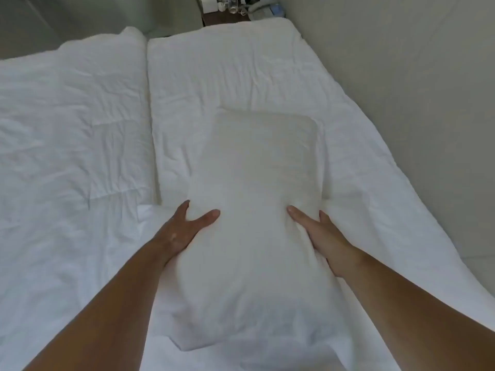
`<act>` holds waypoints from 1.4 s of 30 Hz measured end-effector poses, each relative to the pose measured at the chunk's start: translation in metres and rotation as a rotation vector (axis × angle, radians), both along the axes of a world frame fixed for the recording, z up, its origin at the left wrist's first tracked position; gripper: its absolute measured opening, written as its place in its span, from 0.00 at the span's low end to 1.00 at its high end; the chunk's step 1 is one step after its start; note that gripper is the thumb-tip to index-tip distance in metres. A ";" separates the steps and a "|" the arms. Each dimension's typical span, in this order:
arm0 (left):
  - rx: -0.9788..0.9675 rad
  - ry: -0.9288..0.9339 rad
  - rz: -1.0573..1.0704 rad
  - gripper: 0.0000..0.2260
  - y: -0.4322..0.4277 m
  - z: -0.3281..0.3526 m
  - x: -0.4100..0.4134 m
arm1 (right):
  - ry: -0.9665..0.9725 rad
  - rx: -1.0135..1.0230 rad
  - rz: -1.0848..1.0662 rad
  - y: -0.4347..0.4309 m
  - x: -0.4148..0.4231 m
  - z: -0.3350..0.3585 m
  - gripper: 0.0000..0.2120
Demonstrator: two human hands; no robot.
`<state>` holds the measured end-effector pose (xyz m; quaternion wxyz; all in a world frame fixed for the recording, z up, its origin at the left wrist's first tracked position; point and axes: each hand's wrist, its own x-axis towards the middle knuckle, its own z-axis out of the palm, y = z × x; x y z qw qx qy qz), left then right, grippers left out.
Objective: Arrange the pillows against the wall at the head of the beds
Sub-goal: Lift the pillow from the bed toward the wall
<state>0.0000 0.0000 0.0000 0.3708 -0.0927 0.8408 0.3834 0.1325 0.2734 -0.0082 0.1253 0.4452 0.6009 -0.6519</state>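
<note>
A long white pillow (257,210) lies lengthwise over the right-hand bed (241,70), its far end pointing away from me. My left hand (184,231) presses its left side with the thumb on top and the fingers spread along the edge. On the opposite side, my right hand (318,236) grips the pillow, fingers dug into the fabric. Both forearms reach in from the bottom of the view. The near end of the pillow bulges toward me.
A second bed (67,116) with a rumpled white duvet adjoins on the left. A pale wall (415,76) runs along the right side. At the far end a dark bedside table (235,9) holds glasses and small items.
</note>
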 end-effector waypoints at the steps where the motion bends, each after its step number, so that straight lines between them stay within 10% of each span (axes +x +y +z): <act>1: 0.016 0.024 0.012 0.52 0.002 0.000 0.003 | 0.022 -0.001 -0.012 -0.001 0.000 0.001 0.52; 9: 0.215 0.162 0.109 0.23 0.025 0.024 0.047 | 0.182 0.108 -0.027 0.012 0.018 0.024 0.34; 31: 0.582 0.177 0.302 0.43 0.302 0.042 0.318 | 0.436 0.656 0.152 0.282 0.224 0.179 0.28; 42: 0.597 -0.301 0.170 0.40 0.418 -0.068 0.392 | 0.214 0.938 0.327 0.377 0.291 0.102 0.36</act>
